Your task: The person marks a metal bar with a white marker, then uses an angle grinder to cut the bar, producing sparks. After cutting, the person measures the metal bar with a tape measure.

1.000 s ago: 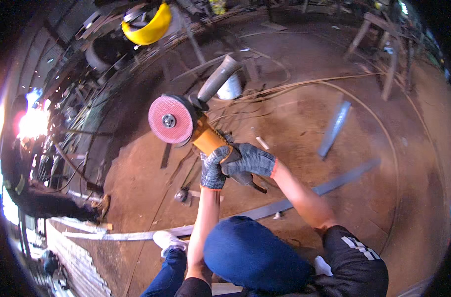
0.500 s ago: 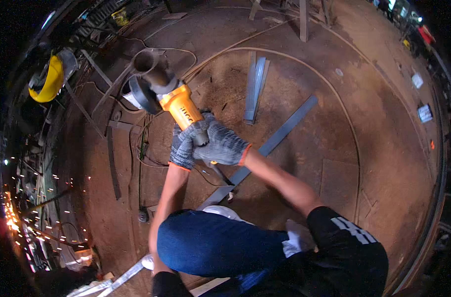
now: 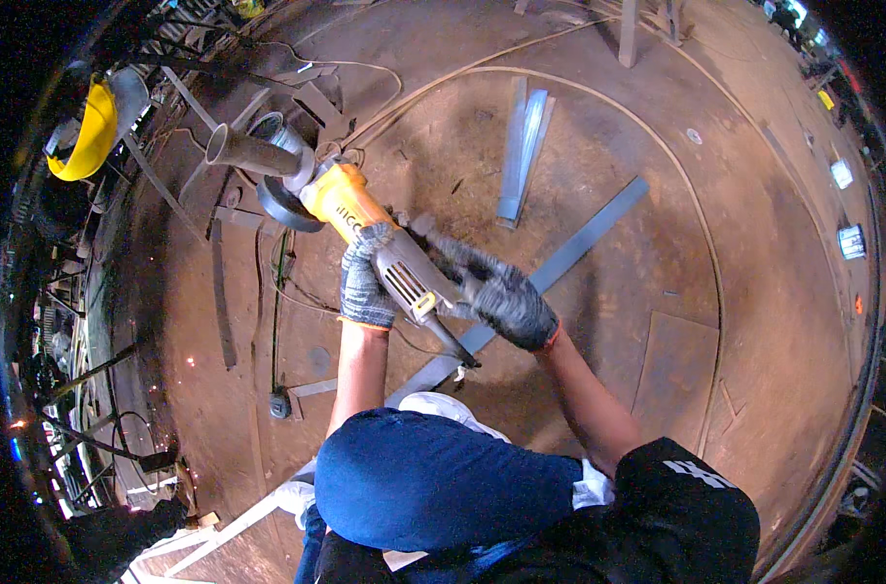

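Note:
An angle grinder [image 3: 350, 202] with a yellow front body and a grey slotted rear is held tilted above the floor. A dark disc [image 3: 285, 204] sits at its head, and a grey metal tube [image 3: 253, 153] extends from beside the head. My left hand [image 3: 367, 284], in a grey knit glove, is closed around the grinder's body from below. At the tool's rear, my gloved right hand [image 3: 506, 297] has its fingers stretched out and apart, somewhat blurred. Its thumb is close to the grey rear; whether it touches is unclear. A dark power cord leaves the back end.
Flat metal strips [image 3: 524, 161] lie on the brown floor, with one long bar [image 3: 594, 229] running diagonally under my right hand. A hose [image 3: 647, 136] curves around them. A yellow face shield [image 3: 90, 136] is at the far left. Metal frames and a few sparks show along the left.
My right hand has come off the grinder's body and moved right, its fingers spreading. The grinder has turned, showing its slotted rear. Sparks at the left have mostly faded.

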Demonstrator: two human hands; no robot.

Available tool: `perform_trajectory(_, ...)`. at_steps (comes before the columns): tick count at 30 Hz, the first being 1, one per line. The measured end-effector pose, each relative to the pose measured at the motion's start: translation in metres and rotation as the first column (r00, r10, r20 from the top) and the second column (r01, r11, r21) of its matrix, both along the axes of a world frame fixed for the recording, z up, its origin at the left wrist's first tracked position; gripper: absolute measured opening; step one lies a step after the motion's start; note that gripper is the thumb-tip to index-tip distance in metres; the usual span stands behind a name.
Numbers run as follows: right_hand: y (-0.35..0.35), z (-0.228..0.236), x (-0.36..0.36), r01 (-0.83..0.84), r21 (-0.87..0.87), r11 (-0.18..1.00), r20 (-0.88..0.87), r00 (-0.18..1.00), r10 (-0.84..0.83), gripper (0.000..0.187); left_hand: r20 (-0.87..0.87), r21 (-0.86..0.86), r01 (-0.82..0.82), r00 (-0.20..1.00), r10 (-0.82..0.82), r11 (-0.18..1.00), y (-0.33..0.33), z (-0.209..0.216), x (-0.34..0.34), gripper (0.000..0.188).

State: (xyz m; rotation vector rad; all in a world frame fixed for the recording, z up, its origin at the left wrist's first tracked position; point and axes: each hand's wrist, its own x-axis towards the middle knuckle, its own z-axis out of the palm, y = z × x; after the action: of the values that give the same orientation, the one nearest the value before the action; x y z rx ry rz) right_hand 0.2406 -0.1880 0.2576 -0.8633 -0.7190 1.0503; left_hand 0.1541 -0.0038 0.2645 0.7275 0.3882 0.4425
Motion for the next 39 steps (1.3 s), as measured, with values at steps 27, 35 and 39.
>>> perform_trajectory(27, 0.11, -0.007, -0.006, 0.223, -0.345, 0.912, 0.186, 0.968, -0.167, 0.048, -0.253, 0.877, 0.032, 0.878, 0.406, 0.479, 0.0, -0.039, 0.007, 0.042)
perform_trajectory(35, 0.106, -0.011, -0.008, 0.353, -0.218, 0.91, 0.28, 0.916, -0.289, 0.037, -0.258, 0.889, 0.121, 0.929, 0.264, 0.441, 0.005, -0.073, 0.001, 0.059)
perform_trajectory(39, 0.1, 0.005, 0.006, 0.425, -0.251, 0.87, 0.198, 0.902, -0.384, 0.032, -0.375, 0.675, 0.242, 0.926, 0.041, 0.697, -0.011, -0.01, -0.01, 0.074)
